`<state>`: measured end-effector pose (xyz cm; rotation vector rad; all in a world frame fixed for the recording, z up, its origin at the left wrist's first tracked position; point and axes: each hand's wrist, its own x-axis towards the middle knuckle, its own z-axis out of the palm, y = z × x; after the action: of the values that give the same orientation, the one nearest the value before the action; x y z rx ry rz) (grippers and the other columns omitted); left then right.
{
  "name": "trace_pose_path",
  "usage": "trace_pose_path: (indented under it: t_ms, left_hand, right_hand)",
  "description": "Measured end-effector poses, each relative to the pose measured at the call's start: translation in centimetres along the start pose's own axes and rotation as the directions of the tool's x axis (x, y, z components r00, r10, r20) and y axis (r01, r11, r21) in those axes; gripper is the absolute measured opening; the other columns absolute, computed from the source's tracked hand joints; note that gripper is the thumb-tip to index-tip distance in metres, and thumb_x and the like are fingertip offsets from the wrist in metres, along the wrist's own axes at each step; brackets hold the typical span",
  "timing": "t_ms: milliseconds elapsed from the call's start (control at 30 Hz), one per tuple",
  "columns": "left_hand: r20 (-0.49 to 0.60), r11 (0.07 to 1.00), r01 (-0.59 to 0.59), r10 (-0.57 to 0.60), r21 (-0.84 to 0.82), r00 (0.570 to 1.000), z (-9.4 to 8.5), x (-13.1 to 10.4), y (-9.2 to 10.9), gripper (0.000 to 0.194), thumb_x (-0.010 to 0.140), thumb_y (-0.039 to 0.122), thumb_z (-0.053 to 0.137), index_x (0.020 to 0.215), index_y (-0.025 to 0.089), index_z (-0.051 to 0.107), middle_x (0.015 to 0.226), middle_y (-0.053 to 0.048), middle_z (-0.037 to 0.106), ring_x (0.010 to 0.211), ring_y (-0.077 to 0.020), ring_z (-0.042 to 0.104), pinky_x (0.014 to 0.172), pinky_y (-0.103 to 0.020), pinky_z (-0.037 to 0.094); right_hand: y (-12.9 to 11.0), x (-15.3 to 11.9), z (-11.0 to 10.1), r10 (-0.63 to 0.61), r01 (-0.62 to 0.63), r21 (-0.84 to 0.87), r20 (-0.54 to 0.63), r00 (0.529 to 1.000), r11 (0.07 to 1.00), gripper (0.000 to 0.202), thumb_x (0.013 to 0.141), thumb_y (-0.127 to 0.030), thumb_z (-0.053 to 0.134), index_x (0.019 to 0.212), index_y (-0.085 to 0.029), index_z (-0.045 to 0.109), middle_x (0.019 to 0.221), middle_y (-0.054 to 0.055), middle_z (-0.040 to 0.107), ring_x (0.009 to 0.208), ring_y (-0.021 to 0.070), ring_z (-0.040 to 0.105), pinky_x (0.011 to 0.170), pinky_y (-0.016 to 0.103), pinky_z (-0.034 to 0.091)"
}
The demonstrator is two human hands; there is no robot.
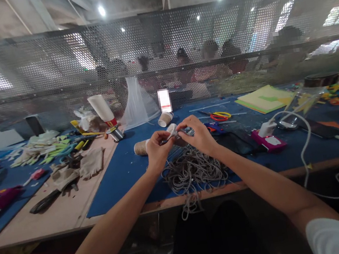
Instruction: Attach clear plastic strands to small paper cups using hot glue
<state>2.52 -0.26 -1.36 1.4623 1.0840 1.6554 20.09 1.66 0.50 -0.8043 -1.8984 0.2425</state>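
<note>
My left hand and my right hand meet above the middle of the table. Between their fingertips they pinch a small whitish piece, too small and blurred to name. Below them lies a tangled heap of grey cord, with some loops hanging over the front edge. A spool of brown twine lies on its side, left of my left hand. Just beyond my fingers a paper cup is tipped over. Red-and-yellow-handled scissors lie to the right.
A stack of paper cups leans at the back left. Work gloves lie on the left. A pink power strip with a white charger cable is on the right. A perforated metal screen rises behind, with people beyond.
</note>
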Motion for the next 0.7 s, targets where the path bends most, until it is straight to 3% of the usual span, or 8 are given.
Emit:
trace_pose_path:
  t_ms: [233,700]
  left_hand:
    - [0.027,1.000,-0.008,0.008,0.016,1.000,-0.02,-0.03,0.03,0.023,0.070,0.025,0.081,0.085,0.017,0.065,0.082,-0.001,0.067,0.075,-0.0133,0.062,0.069,-0.025,0.048]
    - [0.037,0.999,-0.011,0.010,0.034,0.999,-0.06,-0.07,-0.24,0.026,0.070,0.026,0.082,0.087,0.016,0.065,0.084,-0.002,0.068,0.076,-0.0135,0.064,0.071,-0.025,0.049]
  right_hand:
    - [0.25,-0.29,-0.25,-0.113,0.120,-0.279,0.041,0.993,0.953,0.009,0.094,-0.026,0.063,0.102,-0.030,0.068,0.103,0.004,0.060,0.107,0.0235,0.057,0.094,0.041,0.040]
    - [0.64,-0.06,-1.08,-0.202,0.241,-0.332,0.147,0.968,0.912,0.007,0.095,-0.023,0.061,0.098,-0.025,0.067,0.100,0.003,0.064,0.100,0.0215,0.058,0.089,0.038,0.037]
